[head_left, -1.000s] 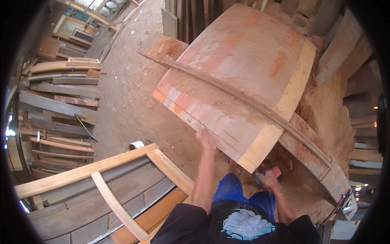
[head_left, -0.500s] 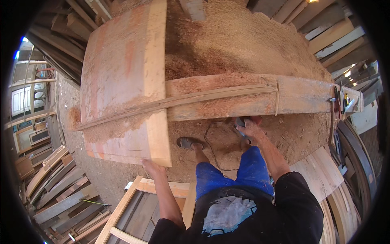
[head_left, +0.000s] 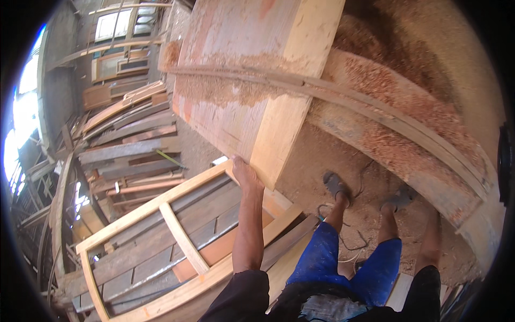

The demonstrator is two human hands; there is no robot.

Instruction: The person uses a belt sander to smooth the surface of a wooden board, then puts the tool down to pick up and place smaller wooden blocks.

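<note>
My left hand (head_left: 247, 174) grips the near edge of a wide wooden panel (head_left: 222, 115), close to the corner of its pale edge strip. The panel lies on a long plank bench (head_left: 386, 155), with reddish shavings scattered over both. A thin wooden strip (head_left: 343, 96) runs across panel and bench. My right forearm (head_left: 429, 236) reaches forward at the right, toward the bench's near side. The right hand itself is hidden there, so its fingers and anything in them do not show.
A pale wooden frame (head_left: 179, 236) lies at the lower left, beside my left arm. Several stacked boards (head_left: 129, 150) fill the left side. A dark cord (head_left: 354, 244) trails over the dirt floor near my feet.
The view has swung to the left, showing more of the frame and board stacks. My left hand stays at the panel's edge. The right hand, earlier on a blue-and-red object, is now hidden.
</note>
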